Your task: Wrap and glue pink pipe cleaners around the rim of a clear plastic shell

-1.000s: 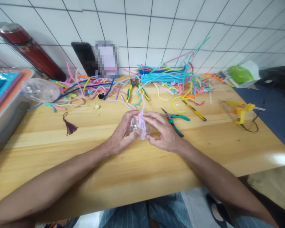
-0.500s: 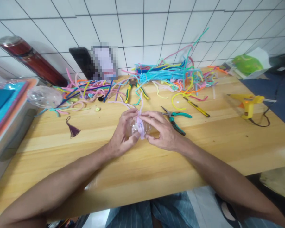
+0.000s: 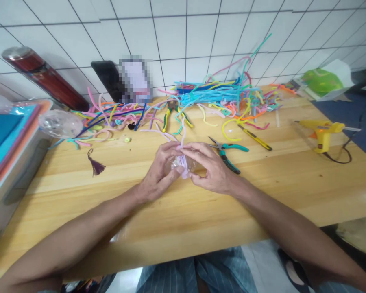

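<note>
Between my two hands is a clear plastic ball, with a lilac pipe cleaner wrapped around its middle. Loose lilac ends stick up past my fingers toward the back of the table. My left hand grips the ball from the left, its thumb pressed on the lilac band. From the right, my right hand closes on the ball, fingertips at the top of the band and thumb near its lower end. Fingers cover much of the ball. Teal-handled needle-nose pliers lie just beyond my right hand.
Yellow-green pliers lie before a heap of pipe cleaners. To the right are a yellow utility knife and a yellow glue gun. A dark tassel, another clear plastic piece and a red thermos are at left.
My left thumb has slid slightly inward over the lilac band. Both hands keep their hold on the ball. The whole view has shifted a little.
</note>
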The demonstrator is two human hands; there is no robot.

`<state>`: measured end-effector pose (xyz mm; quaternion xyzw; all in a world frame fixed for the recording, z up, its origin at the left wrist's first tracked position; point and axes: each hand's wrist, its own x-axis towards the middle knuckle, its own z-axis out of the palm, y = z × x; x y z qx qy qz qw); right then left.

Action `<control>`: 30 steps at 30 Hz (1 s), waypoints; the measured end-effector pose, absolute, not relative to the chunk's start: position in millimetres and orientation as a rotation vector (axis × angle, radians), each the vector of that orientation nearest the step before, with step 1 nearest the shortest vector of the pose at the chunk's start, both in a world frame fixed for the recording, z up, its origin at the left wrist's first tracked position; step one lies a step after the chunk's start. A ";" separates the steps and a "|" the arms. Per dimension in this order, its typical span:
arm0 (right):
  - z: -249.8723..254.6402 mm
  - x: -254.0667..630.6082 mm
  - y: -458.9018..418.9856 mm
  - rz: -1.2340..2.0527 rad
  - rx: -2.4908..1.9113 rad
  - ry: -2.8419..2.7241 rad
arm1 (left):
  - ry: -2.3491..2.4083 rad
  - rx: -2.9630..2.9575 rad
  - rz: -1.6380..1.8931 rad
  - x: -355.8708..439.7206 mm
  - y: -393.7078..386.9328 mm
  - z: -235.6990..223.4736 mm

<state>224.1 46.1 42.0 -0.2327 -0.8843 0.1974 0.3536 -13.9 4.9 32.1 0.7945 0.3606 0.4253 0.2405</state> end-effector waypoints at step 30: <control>43.8 223.1 42.7 0.548 -0.626 -2.282 | 1.008 2.192 1.186 -12.3 6.9 35.5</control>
